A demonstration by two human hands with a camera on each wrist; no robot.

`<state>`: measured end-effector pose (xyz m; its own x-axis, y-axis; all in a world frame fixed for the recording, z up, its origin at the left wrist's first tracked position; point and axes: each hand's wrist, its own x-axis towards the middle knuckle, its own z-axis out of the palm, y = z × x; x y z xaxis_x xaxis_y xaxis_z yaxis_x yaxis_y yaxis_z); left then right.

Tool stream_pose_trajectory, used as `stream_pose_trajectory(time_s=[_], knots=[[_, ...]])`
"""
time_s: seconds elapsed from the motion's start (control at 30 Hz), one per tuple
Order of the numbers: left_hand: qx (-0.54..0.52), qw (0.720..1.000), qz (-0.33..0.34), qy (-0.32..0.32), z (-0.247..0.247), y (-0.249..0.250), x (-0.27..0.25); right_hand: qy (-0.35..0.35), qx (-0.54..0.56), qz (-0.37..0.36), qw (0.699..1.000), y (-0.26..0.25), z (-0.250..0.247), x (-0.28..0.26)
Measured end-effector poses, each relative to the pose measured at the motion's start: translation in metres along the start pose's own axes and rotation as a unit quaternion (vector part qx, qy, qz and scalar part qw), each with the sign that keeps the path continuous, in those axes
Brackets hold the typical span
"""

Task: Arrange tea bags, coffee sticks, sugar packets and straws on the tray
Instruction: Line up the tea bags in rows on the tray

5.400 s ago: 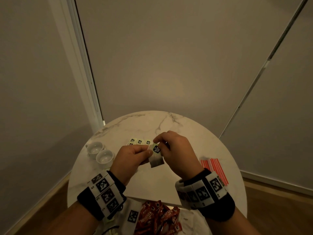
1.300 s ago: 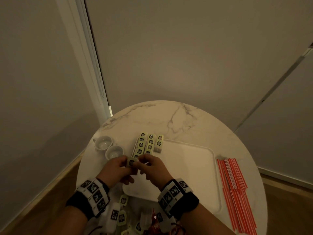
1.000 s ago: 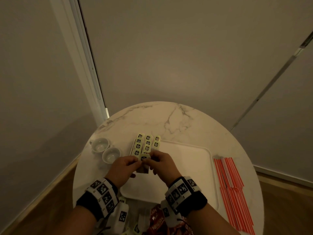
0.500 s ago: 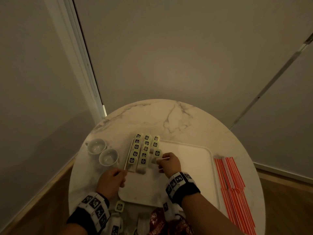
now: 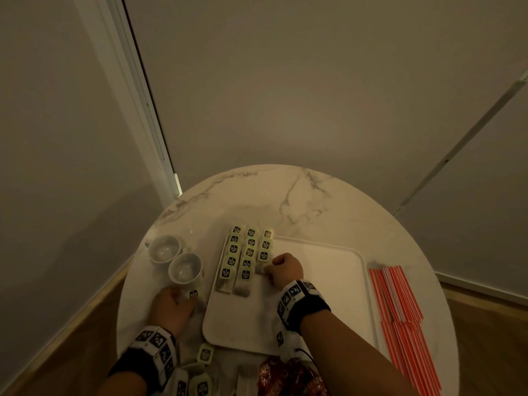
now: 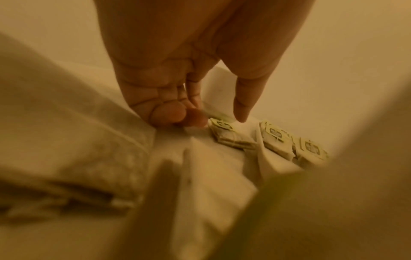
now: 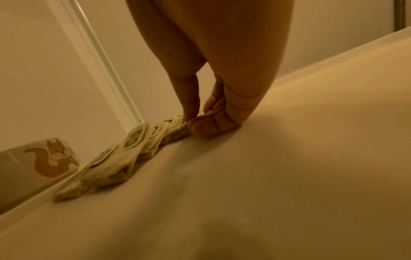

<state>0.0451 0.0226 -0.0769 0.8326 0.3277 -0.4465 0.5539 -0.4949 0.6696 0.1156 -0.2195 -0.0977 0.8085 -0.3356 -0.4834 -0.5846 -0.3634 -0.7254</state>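
A white tray (image 5: pixel 328 295) lies mid-table with tea bags (image 5: pixel 247 252) in three columns along its left side. My right hand (image 5: pixel 267 268) rests on the tray and pinches the nearest tea bag (image 5: pixel 260 267) of the right column between thumb and curled fingers; in the right wrist view my right hand (image 7: pixel 192 119) sits at the end of the row (image 7: pixel 138 146). Left of the tray, my left hand (image 5: pixel 190 300) curls its fingers and thumb around a loose tea bag (image 5: pixel 193 294). In the left wrist view my left hand (image 6: pixel 218 119) meets that bag (image 6: pixel 224 132). Red straws (image 5: pixel 400 310) lie to the right.
Two white cups (image 5: pixel 185 270) stand left of the tray, close to my left hand. Red coffee sticks (image 5: pixel 285 378) and more loose tea bags (image 5: pixel 205 354) lie at the table's near edge. Walls close in behind the round marble table (image 5: pixel 300 201).
The hands have parted. My right hand set a tea bag at the near end of the right column. My left hand drew back off the tray to a loose bag by the cups.
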Motion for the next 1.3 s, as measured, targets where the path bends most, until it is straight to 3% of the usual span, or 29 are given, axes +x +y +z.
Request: stream_pose_trajectory(time_s=[0.47, 0.87, 1.0, 1.13, 1.3], knots=[[0.03, 0.999, 0.018, 0.019, 0.009, 0.005, 0.003, 0.01, -0.028, -0.002, 1.0, -0.003, 0.0, 0.001], [0.034, 0.999, 0.014, -0.032, 0.01, -0.012, -0.002, 0.003, 0.034, -0.011, 0.999, 0.016, -0.012, -0.014], [0.006, 0.999, 0.022, -0.048, 0.007, -0.015, -0.008, -0.041, 0.07, -0.051, 0.995, 0.019, -0.02, -0.045], [-0.085, 0.993, 0.062, -0.046, 0.004, -0.002, -0.027, -0.134, 0.089, -0.089, 0.983, 0.017, -0.021, -0.08], [-0.218, 0.959, 0.123, -0.136, 0.002, 0.045, -0.061, -0.241, 0.172, -0.104, 0.949, -0.001, -0.018, -0.117]])
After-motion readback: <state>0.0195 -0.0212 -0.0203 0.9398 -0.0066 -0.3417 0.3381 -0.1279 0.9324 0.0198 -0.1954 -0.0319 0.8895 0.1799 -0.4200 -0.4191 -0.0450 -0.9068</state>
